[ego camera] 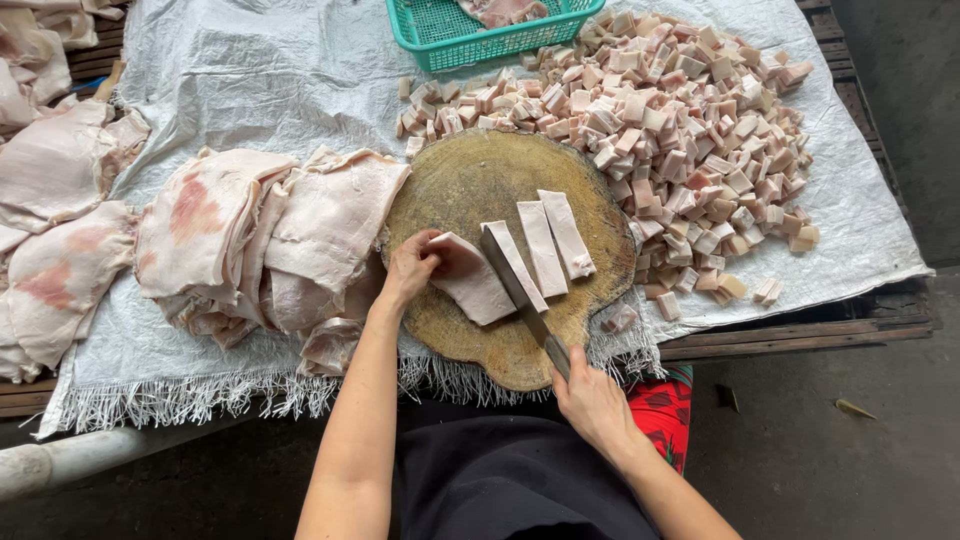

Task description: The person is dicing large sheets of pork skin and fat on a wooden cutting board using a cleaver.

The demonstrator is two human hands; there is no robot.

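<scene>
The left hand (410, 268) presses its fingertips flat on a pale slab of pork skin and fat (470, 280) that lies on the round wooden chopping block (470, 180); its grip is loose, pinning the slab rather than closing around it. The right hand (590, 400) has its grip closed around the handle of a cleaver (515, 285), whose blade stands on edge in the slab's right side, just beside a strip already cut off (520, 262). Two more long strips (555, 240) lie side by side to the right of the blade, on the block. Behind and right of the block a large heap of small cubes (680, 120) spreads over the white woven sheet (250, 70) covering the tabletop. Left of the block sits a stack of uncut slabs (270, 235), touching its edge. A green plastic basket (440, 40) stands at the far edge.
</scene>
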